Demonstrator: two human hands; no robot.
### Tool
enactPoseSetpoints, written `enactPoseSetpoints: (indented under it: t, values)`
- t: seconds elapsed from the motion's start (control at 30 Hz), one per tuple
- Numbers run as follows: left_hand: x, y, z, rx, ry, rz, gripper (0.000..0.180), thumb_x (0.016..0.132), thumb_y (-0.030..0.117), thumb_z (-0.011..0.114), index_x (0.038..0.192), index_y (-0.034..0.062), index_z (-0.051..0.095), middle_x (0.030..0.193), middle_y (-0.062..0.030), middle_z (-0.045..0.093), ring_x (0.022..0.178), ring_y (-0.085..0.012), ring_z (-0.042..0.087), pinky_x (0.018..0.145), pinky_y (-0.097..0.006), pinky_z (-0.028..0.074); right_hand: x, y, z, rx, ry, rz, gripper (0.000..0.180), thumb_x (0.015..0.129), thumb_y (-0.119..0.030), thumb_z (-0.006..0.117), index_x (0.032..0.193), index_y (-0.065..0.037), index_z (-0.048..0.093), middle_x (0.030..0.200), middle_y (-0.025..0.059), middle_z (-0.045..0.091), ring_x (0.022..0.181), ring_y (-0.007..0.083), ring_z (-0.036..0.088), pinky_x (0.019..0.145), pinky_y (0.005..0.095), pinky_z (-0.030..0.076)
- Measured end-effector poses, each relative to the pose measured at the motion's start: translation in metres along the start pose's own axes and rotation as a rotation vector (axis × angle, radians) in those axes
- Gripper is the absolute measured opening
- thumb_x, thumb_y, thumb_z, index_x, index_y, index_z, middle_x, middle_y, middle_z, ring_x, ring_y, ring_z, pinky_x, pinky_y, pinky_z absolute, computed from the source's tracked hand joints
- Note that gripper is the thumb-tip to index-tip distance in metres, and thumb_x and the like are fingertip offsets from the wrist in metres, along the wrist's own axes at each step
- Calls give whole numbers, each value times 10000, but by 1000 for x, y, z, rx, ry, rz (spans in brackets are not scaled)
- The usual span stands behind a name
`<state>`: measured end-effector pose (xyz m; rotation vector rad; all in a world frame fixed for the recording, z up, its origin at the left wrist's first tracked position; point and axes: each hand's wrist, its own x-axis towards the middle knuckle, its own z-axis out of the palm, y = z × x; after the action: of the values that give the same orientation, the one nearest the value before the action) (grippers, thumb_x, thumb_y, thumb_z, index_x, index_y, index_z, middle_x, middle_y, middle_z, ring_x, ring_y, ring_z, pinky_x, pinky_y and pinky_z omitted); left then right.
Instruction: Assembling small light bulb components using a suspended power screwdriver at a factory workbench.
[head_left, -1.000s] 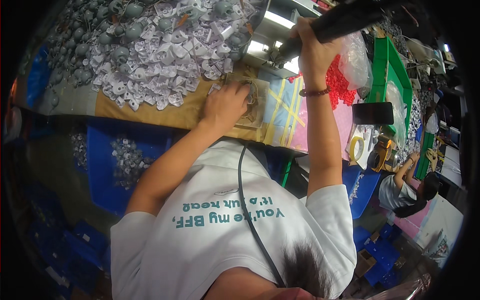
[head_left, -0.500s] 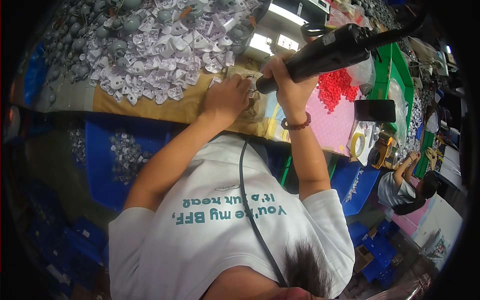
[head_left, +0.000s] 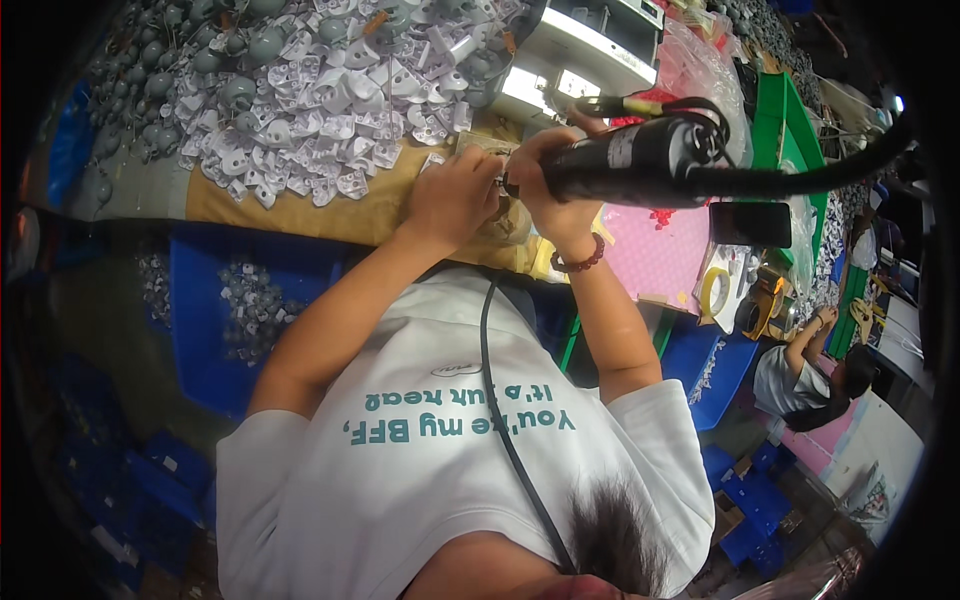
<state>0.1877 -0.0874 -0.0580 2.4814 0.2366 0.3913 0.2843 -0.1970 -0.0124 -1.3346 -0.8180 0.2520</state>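
My right hand [head_left: 548,190] grips a black electric screwdriver [head_left: 640,160] held level, its cable [head_left: 800,180] trailing right. The tool's tip meets a small white part [head_left: 487,160] that my left hand [head_left: 455,195] pins on the brown cardboard worktop [head_left: 350,215]. The two hands touch over that part, and most of it is hidden by my fingers. A bead bracelet [head_left: 580,262] sits on my right wrist.
A big pile of white and grey plastic parts [head_left: 300,90] covers the bench beyond my hands. A blue bin [head_left: 250,300] with parts sits below left. A pink mat [head_left: 655,255], black phone [head_left: 750,222], yellow tape roll [head_left: 713,290] and green crate [head_left: 790,130] lie right. Another person [head_left: 800,370] works at far right.
My right hand has swung the screwdriver down from high at the right until its tip reaches the part under my left hand. My left hand stayed on the part.
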Motion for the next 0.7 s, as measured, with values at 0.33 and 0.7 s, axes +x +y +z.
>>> enactPoseSetpoints:
  t: [0.33,0.7]
  values:
    - [1,1,1,-31,15,-11,292,751,151,663,1028,153,568,940,-57,557,829,-272,640,652,-431,497,-6,1,-1,-299,-119,-61,215,832,37,620,994,8,481,788,72,602,706,142,587,652,258,481]
    - [2,6,-1,-9,-101,-154,356,792,193,712,1116,115,587,1063,-83,558,849,-350,628,699,-453,513,16,-24,-15,-34,295,150,318,803,43,656,1070,17,487,742,66,630,626,154,624,608,276,514]
